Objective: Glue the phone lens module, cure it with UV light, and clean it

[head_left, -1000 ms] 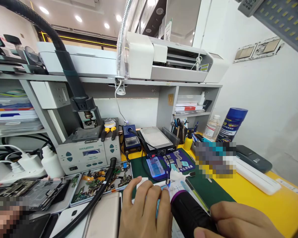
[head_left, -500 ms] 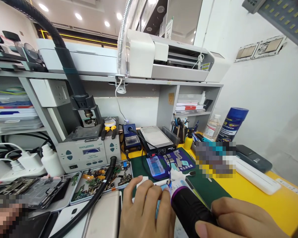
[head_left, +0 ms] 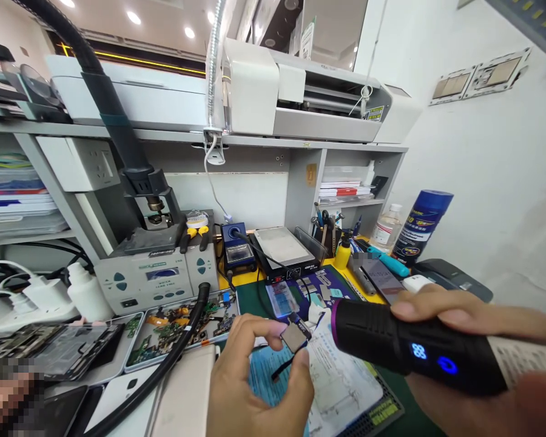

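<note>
My left hand (head_left: pixel 255 382) pinches a small square chip part (head_left: pixel 295 335) with a short black flex tail between thumb and fingertips, raised above a blue-and-white sheet (head_left: pixel 332 379) on the green mat (head_left: pixel 255 300). My right hand (head_left: pixel 473 340) grips a thick black cylindrical tool (head_left: pixel 409 349) with a purple ring at its nose and lit blue indicators. The tool lies level, its nose pointing left, close to the held part.
A grey rework station (head_left: pixel 152 276) with a black hose (head_left: pixel 164 364) stands at left, with trays of circuit boards (head_left: pixel 177 325) in front. A heating plate (head_left: pixel 284 249), a blue spray can (head_left: pixel 421 224), bottles and phones surround the mat. Shelves with a white machine (head_left: pixel 300 97) rise behind.
My left hand lifted off the sheet and now pinches the small part. My right hand raised the black tool and swung it level, its lit side now showing.
</note>
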Demonstrator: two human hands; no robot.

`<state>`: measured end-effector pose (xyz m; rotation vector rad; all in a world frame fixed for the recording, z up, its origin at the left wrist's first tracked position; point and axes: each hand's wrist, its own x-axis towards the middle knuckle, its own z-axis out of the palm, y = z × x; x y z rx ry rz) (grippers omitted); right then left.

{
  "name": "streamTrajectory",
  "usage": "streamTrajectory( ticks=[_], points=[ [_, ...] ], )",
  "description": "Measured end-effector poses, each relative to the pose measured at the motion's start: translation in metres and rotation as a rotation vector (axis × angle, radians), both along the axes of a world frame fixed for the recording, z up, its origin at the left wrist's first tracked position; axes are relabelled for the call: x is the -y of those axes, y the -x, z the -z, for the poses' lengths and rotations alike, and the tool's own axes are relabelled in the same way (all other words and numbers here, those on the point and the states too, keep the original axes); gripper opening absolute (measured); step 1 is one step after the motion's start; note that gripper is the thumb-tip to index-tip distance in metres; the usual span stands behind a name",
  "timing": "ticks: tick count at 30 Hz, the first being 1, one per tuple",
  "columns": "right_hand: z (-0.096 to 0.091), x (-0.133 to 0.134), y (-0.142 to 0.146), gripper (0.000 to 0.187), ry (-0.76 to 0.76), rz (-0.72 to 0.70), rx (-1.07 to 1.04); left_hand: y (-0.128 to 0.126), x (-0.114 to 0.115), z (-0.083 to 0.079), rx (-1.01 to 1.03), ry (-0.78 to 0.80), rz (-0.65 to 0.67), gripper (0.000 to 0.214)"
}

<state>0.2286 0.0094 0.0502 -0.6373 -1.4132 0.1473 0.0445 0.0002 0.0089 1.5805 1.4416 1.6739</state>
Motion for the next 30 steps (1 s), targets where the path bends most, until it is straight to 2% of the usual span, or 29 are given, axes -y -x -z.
streamTrajectory(
  ticks=[1,4,12,17,30],
  points=[
    [-0.004,-0.006,0.006,0.029,-0.017,-0.090,-0.098,0.000,0.000,0.000,0.037,0.047,0.008,0.008],
    [-0.008,-0.020,0.016,0.034,-0.052,-0.171,-0.253,-0.001,0.000,-0.001,0.121,0.144,0.032,0.011],
    [-0.008,-0.025,0.020,0.040,0.033,-0.136,-0.366,0.001,0.001,-0.004,0.205,0.222,0.090,0.015],
    [-0.010,-0.027,0.024,0.038,0.018,-0.114,-0.388,0.001,0.001,-0.005,0.261,0.231,0.094,0.015],
    [-0.006,-0.027,0.024,0.037,0.042,-0.136,-0.393,0.002,0.000,-0.004,0.230,0.210,0.118,0.012]
  ],
)
